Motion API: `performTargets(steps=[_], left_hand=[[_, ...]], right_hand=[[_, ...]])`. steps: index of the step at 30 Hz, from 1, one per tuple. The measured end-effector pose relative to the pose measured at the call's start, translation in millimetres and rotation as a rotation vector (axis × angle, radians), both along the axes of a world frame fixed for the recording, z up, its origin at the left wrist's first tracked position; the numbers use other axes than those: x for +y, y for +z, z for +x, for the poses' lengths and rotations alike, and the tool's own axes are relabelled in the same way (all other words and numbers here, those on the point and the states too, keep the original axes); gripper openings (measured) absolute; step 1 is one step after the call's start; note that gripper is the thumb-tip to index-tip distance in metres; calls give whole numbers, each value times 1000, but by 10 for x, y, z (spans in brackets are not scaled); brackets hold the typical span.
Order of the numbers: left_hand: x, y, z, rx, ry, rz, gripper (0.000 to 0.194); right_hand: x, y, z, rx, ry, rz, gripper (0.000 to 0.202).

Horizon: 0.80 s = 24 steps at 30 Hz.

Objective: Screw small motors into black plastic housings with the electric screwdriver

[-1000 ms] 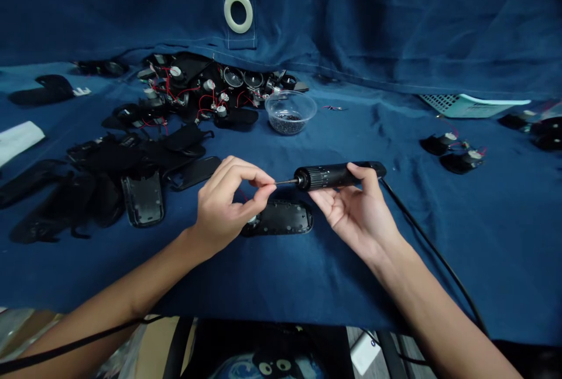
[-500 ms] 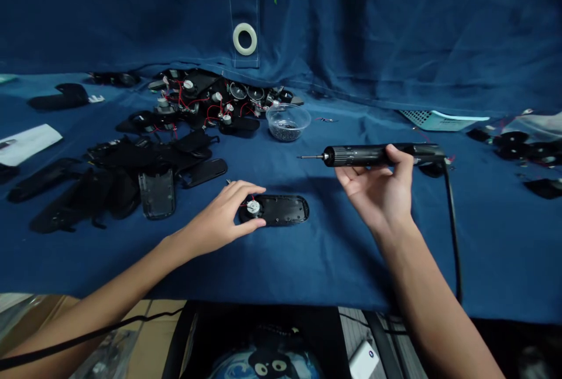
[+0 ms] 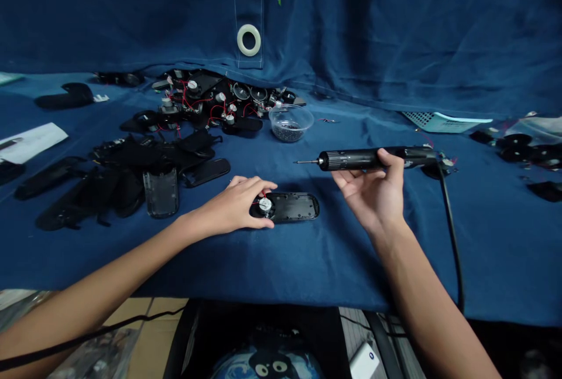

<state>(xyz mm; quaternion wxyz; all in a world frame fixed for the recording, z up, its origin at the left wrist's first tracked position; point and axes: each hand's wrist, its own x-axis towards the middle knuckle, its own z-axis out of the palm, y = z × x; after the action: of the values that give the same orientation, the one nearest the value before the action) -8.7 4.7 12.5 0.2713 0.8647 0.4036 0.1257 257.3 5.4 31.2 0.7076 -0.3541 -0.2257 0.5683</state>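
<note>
My left hand (image 3: 239, 206) grips the left end of a black plastic housing (image 3: 296, 207), thumb on the near side and fingers on the far side. Between them sits a round silver motor (image 3: 265, 205) with red wires, at that end of the housing. The housing lies flat, its hollow side up. To the right, my right hand (image 3: 377, 191) holds a black electric screwdriver (image 3: 351, 160) level above the cloth. Its thin bit points left, apart from the housing. A clear plastic bowl (image 3: 290, 124) of small dark screws stands behind the housing.
Black housings (image 3: 118, 177) are heaped at left. Behind them lie wired motor parts (image 3: 206, 101). A pale green basket (image 3: 452, 122) stands at the back right, with more black parts (image 3: 522, 147) beside it. The screwdriver's cable (image 3: 452, 244) hangs over the table's front edge.
My left hand and the housing have shifted slightly right. The screwdriver in my right hand has moved a little left and down. The whole view has also shifted slightly.
</note>
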Motion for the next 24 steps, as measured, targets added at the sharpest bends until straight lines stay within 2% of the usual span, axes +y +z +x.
performTargets(steps=[6,10,13,16,19,24], left_hand=[[86,-17,43,-7,-61,-29,58],[90,-82,79,-124,-98,-36,57],[92,-124,71,-153,-105,-63,58],[84,-163,41,-191,-94,-73,59],[70,-183,26,-184,-73,-82,57],[75,-190,29,-167,-69,-81,57]], right_hand=[[8,53,11,-21,-36,29,29],[100,273,-1,-40,-133,154,22],[218,474,-36,-23,-163,177,13],[317,599,-101,-7,-198,209,12],[348,597,-182,-16,-206,263,11],[283,396,-300,-67,-155,199,14]])
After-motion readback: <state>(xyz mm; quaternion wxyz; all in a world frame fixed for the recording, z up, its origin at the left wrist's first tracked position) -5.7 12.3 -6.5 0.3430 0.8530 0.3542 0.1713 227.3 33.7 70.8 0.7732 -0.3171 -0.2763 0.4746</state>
